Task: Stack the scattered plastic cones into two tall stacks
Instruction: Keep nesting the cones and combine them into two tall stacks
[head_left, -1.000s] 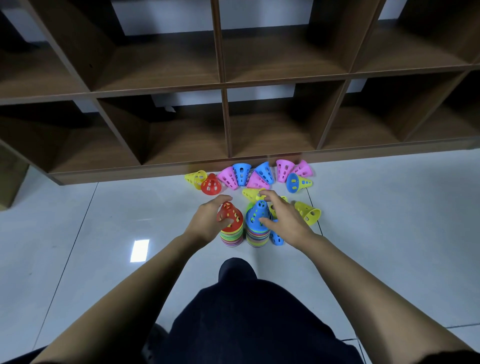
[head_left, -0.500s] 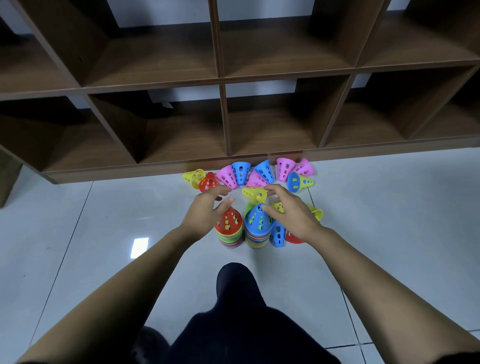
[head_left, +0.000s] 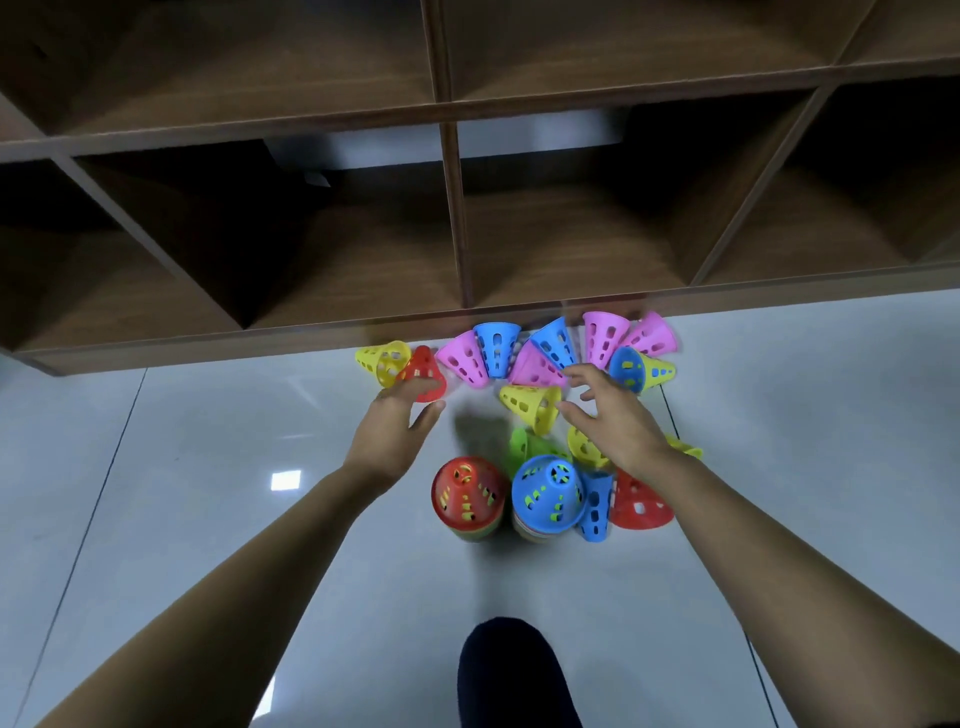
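Note:
Two cone stacks stand on the floor: a red-topped stack and a blue-topped stack. My left hand reaches past them, fingers spread and holding nothing, its fingertips at a fallen red cone. My right hand is spread beside a lying yellow cone, holding nothing. Pink, blue and yellow cones lie in an arc along the shelf base, among them a pink cone and a blue cone. Near the stacks lie a blue cone, a red cone and a green cone.
A dark wooden shelf unit with open compartments stands on the floor right behind the cones. The floor is glossy light tile. My dark-clad knee is at the bottom centre.
Both hands have left the two stacks and moved forward toward the scattered cones by the shelf. The view has shifted closer and more downward.

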